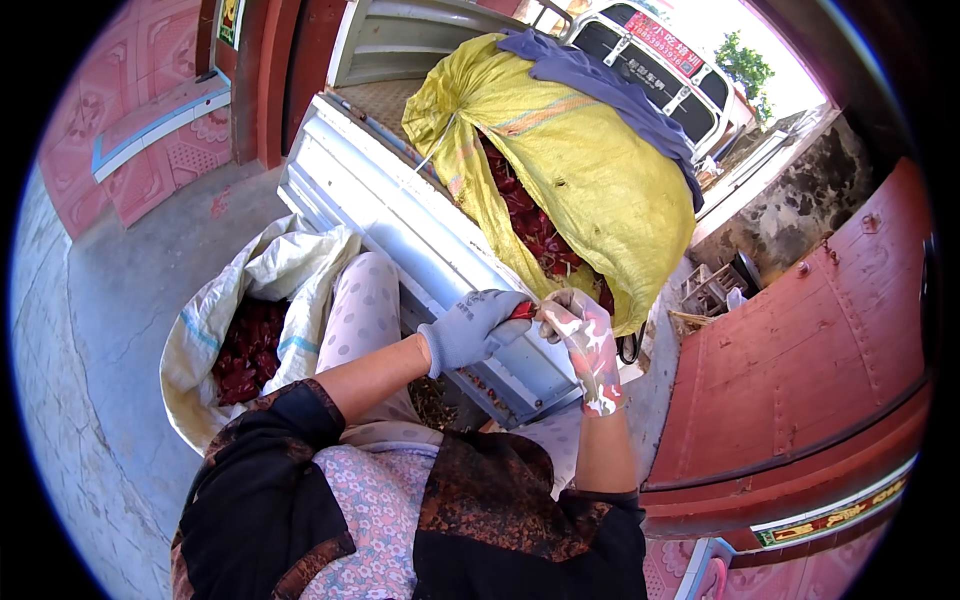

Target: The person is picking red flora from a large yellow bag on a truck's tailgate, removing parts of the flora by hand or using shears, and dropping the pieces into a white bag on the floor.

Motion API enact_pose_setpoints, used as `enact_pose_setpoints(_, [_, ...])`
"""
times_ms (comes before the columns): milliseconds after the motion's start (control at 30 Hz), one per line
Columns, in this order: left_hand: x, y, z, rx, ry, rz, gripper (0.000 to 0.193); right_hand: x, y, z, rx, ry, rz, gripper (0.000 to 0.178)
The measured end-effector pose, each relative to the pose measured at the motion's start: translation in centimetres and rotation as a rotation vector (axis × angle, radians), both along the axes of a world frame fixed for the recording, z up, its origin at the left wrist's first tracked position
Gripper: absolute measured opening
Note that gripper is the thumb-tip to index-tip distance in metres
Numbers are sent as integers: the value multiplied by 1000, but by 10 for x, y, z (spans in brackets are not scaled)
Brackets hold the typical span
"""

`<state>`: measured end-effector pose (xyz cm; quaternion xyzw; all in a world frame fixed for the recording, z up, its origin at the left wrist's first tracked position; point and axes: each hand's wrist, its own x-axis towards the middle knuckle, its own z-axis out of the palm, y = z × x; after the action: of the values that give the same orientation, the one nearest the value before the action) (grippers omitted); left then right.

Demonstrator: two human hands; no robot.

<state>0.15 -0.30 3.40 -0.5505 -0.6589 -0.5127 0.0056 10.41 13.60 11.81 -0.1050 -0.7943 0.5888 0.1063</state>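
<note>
A red chili pepper point(522, 311) shows between my two hands, in front of the yellow sack. My left hand point(472, 330), in a grey-blue glove, is closed around it, so only a short red part can be seen. At the pepper's other end, the fingers of my right hand point(585, 340), in a pink and white camouflage glove, are pinched together. Dark red dried chilies point(528, 225) fill the slit of the big yellow woven sack point(620, 200). To my left a white woven sack point(190, 350) gapes, with more dark red chilies point(248, 350) inside.
The yellow sack lies on a white truck bed, whose side panel point(370, 180) is before my knees. A blue-purple cloth point(600, 75) drapes over the sack. A red metal door point(800, 340) stands at the right, near a small wooden stool point(710, 288). Concrete floor point(120, 320) spreads leftward.
</note>
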Motion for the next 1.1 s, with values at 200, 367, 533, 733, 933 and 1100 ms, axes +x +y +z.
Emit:
enact_pose_setpoints(200, [3, 7, -20, 84, -189, -94, 24, 2, -16, -43, 592, 416, -166, 23])
enact_pose_setpoints(367, [2, 6, -23, -2, 281, 222, 29, 7, -35, -46, 796, 508, -321, 17])
enact_pose_setpoints(533, [4, 10, -26, 37, 348, 326, 31, -3, -32, -70, 499, 514, -351, 12])
enact_pose_setpoints(733, [12, 9, -32, 44, 244, 267, 27, -4, -26, -80, 491, 450, -346, 9])
enact_pose_setpoints(933, [5, 16, -41, 127, 169, 164, 21, -1, -20, -73, -555, 163, -294, 11])
enact_pose_setpoints(1100, [5, 3, -22, 24, 5, 40, 21, -1, -19, -84, -492, 187, -290, 14])
